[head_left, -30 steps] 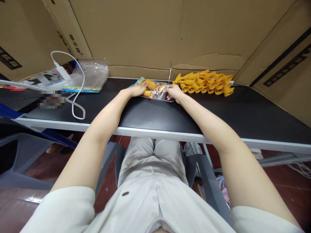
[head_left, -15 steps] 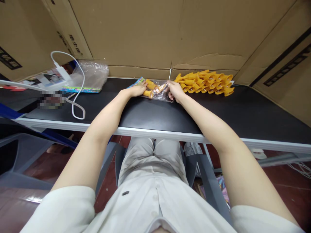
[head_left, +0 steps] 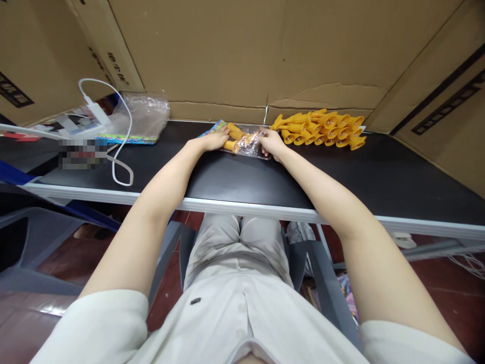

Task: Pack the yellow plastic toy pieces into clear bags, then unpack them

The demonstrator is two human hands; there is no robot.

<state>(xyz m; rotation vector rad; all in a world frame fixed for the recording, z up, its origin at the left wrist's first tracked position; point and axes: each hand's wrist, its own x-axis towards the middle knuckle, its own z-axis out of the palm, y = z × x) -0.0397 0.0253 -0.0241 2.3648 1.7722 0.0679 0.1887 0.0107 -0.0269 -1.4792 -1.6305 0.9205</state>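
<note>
A clear plastic bag (head_left: 250,149) with a colourful printed end lies on the black table, with yellow plastic pieces (head_left: 235,132) inside it. Across the bag's left part rests my left hand (head_left: 215,140), open and laid flat, its fingertips at the yellow pieces. My right hand (head_left: 274,144) is closed on the bag's right end, thumb and fingers pinching the film. Just beyond that hand sits a pile of yellow trumpet-shaped plastic pieces (head_left: 322,126), with round flared ends facing me.
More clear bags with colourful edges (head_left: 142,119) lie at the left. A white cable (head_left: 131,121) loops beside them from a white plug (head_left: 99,112). Cardboard walls (head_left: 212,55) stand behind the table and at both sides. A metal edge (head_left: 242,206) runs along the table's front.
My right hand's fingers have shifted slightly on the bag's right end, curling a little more. My left hand and the pile look unmoved.
</note>
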